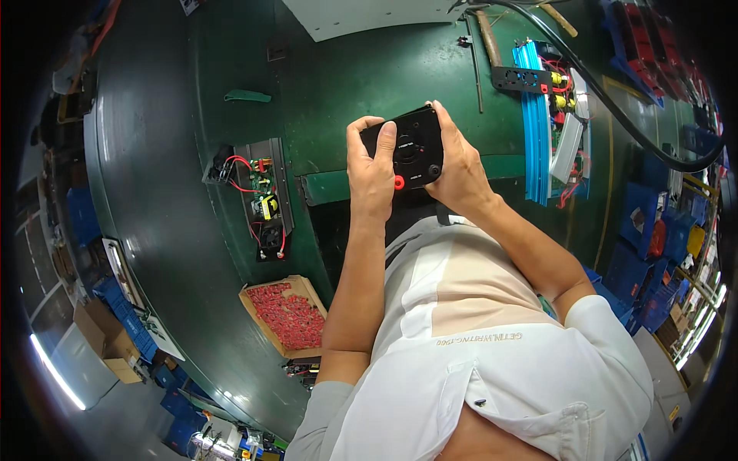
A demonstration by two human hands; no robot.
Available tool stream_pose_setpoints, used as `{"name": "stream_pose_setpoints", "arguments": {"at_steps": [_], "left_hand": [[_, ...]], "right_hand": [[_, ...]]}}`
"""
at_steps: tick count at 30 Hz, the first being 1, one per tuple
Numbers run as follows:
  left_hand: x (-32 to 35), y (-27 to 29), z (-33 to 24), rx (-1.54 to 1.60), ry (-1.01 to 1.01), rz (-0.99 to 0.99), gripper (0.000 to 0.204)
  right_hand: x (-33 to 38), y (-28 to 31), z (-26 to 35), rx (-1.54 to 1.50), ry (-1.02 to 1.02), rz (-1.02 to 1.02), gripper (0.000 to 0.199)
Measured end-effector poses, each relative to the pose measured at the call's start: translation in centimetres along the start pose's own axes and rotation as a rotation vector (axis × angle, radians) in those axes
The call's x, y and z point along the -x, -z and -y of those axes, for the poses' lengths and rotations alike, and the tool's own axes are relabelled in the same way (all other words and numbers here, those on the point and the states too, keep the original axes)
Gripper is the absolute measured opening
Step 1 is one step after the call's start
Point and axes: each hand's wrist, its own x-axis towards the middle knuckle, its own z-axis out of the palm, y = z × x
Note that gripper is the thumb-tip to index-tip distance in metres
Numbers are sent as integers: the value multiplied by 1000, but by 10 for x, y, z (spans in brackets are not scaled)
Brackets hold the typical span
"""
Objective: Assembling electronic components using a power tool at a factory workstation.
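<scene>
A black rectangular end panel (419,146), with a round vent pattern, a red terminal and a black terminal at its lower edge, is held up in front of my body. My left hand (370,173) grips its left side, the thumb lying across the face. On the opposite side, my right hand (463,169) has its fingers wrapped round the edge. A second dark layer shows behind the panel's top edge; I cannot tell if it is a separate piece. Most of the panel's back is hidden.
On the green bench (361,84), an open circuit assembly (265,196) lies left and a blue-finned heatsink assembly (538,131) right. A cardboard tray (302,286) of small red parts sits near my left forearm. A thick black cable (573,55) arcs across the right. A wooden handle (488,37) lies behind.
</scene>
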Motion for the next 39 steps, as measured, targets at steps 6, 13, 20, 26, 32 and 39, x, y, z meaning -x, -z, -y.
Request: {"name": "stream_pose_setpoints", "arguments": {"at_steps": [6, 13, 20, 26, 32, 39], "left_hand": [[-1, 0, 4, 43, -38, 19, 32], [2, -4, -4, 60, 3, -1, 38], [1, -5, -4, 100, -24, 3, 37], [-9, -3, -13, 43, -30, 32, 36], [-4, 4, 5, -44, -90, 10, 35], [2, 1, 7, -2, -104, -26, 37]], "right_hand": [[0, 0, 0, -3, 14, -39, 109], [-4, 2, 2, 3, 39, -87, 98], [-4, -2, 1, -24, 29, -67, 92], [-12, -12, -3, -4, 39, -173, 97], [4, -10, -2, -23, 48, -202, 95], [8, -9, -5, -98, 37, -209, 91]]}}
